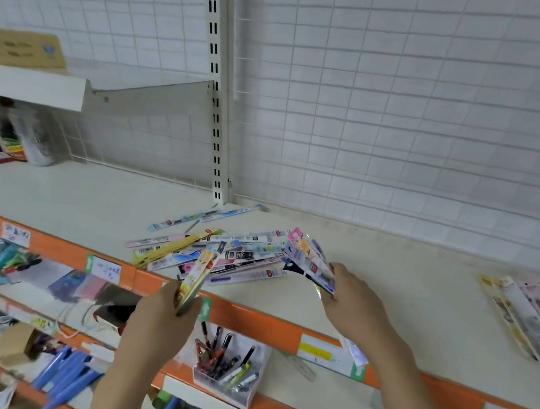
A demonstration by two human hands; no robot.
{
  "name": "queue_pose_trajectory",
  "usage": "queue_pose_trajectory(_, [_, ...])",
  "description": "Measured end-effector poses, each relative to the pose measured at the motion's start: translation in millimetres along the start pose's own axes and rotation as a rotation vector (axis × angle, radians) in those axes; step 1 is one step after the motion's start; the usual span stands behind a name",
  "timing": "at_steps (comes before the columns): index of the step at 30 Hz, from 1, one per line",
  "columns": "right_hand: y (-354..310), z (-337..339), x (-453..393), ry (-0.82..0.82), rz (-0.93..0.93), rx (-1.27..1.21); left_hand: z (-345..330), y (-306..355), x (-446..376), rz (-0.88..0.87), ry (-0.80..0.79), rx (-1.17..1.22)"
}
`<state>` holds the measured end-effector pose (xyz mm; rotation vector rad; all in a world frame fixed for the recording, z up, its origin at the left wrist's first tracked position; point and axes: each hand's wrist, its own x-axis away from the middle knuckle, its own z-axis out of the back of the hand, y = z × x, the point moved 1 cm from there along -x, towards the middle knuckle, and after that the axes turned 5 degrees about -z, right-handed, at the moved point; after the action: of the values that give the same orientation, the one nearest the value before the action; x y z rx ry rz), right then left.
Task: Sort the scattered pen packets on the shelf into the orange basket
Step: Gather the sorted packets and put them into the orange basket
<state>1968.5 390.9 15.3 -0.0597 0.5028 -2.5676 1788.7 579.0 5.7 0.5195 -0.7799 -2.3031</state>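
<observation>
A heap of long, thin pen packets (222, 252) lies scattered on the cream shelf (387, 285), near its orange front edge. My left hand (161, 316) is closed around a small bundle of packets (197, 280) that stands tilted above the shelf edge. My right hand (355, 301) grips another bunch of packets (309, 259) at the right end of the heap, fanned upward. One blue packet (206, 215) lies apart at the back by the upright. No orange basket is in view.
A second stack of packets (531, 318) lies at the far right of the shelf. A slotted upright (217, 97) and wire grid wall stand behind. Below the edge hangs a clear box of pens (230, 364); lower shelves hold stationery. A higher shelf (29, 86) juts out at left.
</observation>
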Motion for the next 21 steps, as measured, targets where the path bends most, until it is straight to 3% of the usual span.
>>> queue_pose_trajectory(12, [-85, -27, -53, 0.017, -0.036, -0.149, 42, -62, -97, -0.001, 0.095, -0.055])
queue_pose_trajectory(21, [-105, -49, -75, 0.24, -0.075, -0.256, 19, -86, -165, -0.094, -0.105, -0.18])
